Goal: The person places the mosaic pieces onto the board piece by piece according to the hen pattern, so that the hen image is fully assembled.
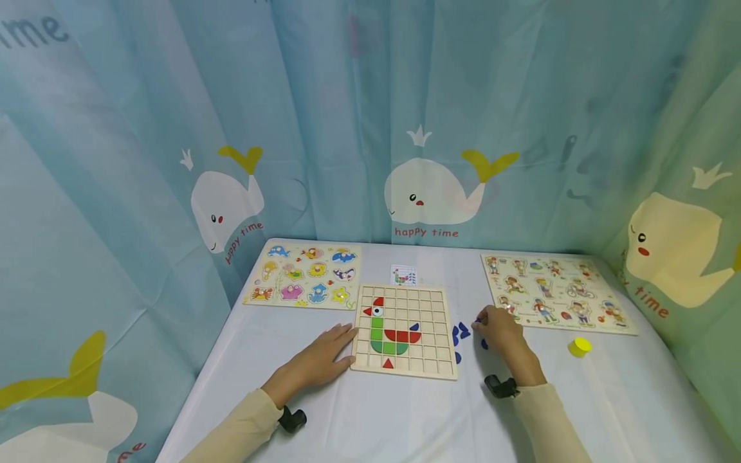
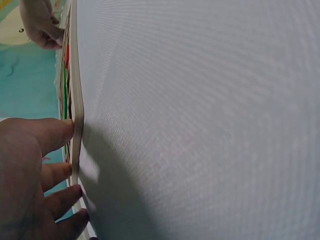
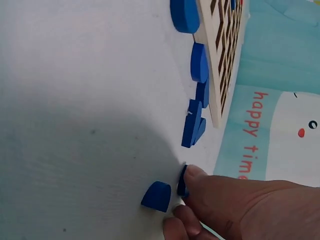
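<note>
A wooden grid board [image 1: 431,360] lies mid-table, with red, green and blue pieces forming a bird in its cells; a round eye piece [image 1: 377,311] is at the bird's head. My left hand [image 1: 321,354] rests at the board's left edge, fingers spread; in the left wrist view its thumb [image 2: 60,131] touches the rim. To the right of the board, my right hand [image 1: 502,331] pinches a small blue piece [image 3: 183,180] between thumb and fingers. Its full shape is hidden by the thumb. Another blue piece [image 3: 157,196] lies just beside these fingers. Several more blue pieces [image 3: 199,62] lie along the board's right side.
A small picture card [image 1: 403,275] lies behind the board. A sea-animal puzzle [image 1: 301,273] is at the back left, a puzzle of figures [image 1: 556,292] at the back right. A yellow cylinder [image 1: 579,347] stands at the right. Printed curtains [image 1: 347,96] surround the table.
</note>
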Tool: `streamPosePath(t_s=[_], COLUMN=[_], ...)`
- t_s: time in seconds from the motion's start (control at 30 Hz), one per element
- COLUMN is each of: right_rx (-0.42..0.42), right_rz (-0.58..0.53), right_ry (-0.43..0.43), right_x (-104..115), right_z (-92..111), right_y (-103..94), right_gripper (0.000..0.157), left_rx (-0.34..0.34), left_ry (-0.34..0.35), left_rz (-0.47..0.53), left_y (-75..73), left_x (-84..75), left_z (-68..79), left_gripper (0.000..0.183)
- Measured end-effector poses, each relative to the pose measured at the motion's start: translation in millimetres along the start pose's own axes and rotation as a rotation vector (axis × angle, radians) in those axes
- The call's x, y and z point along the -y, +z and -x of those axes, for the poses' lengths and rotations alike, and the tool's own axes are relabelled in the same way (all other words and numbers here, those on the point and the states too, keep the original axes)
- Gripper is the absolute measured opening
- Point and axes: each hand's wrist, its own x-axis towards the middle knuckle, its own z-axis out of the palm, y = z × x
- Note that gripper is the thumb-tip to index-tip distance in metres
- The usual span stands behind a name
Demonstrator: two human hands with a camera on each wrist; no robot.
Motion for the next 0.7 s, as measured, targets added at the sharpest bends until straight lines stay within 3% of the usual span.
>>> streamPosePath(t_s=[0.5, 0.7], right_rx=[-0.024, -0.037], right_rz=[0.014, 0.019], right_ry=[-0.006, -0.06], right_x=[2, 19], right_z=[-6, -9], right_y=[5.8, 5.7], right_gripper=[0.028, 0.032], left_rx=[-0.002, 0.001], left_ry=[0.011, 0.001], left_rz=[-0.005, 0.006], left_y=[-2.3, -3.9], left_x=[-2.7, -4.0], left_z=[2.3, 2.2], left_gripper=[0.064, 0.064])
